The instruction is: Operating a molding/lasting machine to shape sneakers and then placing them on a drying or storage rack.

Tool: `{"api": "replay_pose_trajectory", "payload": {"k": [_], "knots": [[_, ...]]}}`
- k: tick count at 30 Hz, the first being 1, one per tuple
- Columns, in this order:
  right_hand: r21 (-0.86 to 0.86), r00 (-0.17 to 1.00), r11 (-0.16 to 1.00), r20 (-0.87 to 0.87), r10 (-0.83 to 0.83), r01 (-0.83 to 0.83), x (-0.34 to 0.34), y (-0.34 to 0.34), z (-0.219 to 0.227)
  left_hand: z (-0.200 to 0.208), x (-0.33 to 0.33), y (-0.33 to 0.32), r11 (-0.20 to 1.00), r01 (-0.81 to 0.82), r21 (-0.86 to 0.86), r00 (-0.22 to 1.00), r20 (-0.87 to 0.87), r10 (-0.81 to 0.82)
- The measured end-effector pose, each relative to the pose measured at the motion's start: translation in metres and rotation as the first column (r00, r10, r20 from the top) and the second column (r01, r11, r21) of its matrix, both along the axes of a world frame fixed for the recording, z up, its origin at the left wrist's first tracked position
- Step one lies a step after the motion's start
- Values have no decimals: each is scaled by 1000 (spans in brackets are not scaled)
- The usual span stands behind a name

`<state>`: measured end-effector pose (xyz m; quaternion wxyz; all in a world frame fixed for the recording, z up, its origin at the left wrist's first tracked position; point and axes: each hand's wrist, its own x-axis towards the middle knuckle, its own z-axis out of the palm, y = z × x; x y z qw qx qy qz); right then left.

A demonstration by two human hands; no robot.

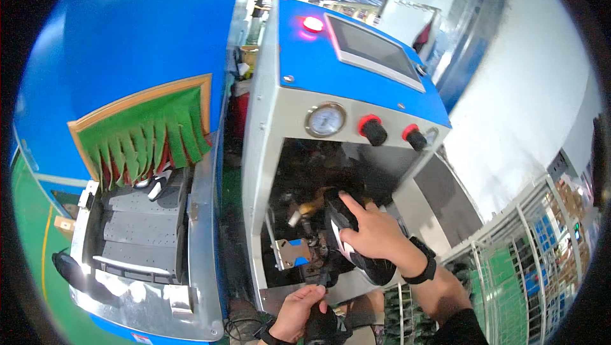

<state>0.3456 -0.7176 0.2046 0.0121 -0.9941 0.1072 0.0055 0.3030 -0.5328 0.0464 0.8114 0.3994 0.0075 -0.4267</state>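
- Black, white-edged sneaker, partly hidden by right hand, fingers clamped on it.
- Left hand: fingertips together, hold unclear.
- Far pressure gauge; green-curtained conveyor left.

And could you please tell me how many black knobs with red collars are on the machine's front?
2: one knob just right of the round gauge, and another knob farther right; neither looks hidden.

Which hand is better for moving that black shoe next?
Probably the right hand: it is already on the black shoe, fingers spread over it. The left hand is lower, near the bottom edge of the machine's opening.
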Motion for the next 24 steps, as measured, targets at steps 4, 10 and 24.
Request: {"api": "replay_pose_trajectory", "payload": {"k": [4, 10, 24], "knots": [[14, 996, 997, 23, -82, 82, -5, 9, -4, -2, 5, 3, 998, -65, 11, 996, -53, 65], [91, 965, 995, 253, -66, 44, -26, 15, -12, -5, -16, 9, 983, -146, -109, 980, 118, 159], [65, 732, 976, 672, 112, -209, -217, 22, -59, 36, -86, 15, 991, 1, -133, 990, 143, 18]]}}
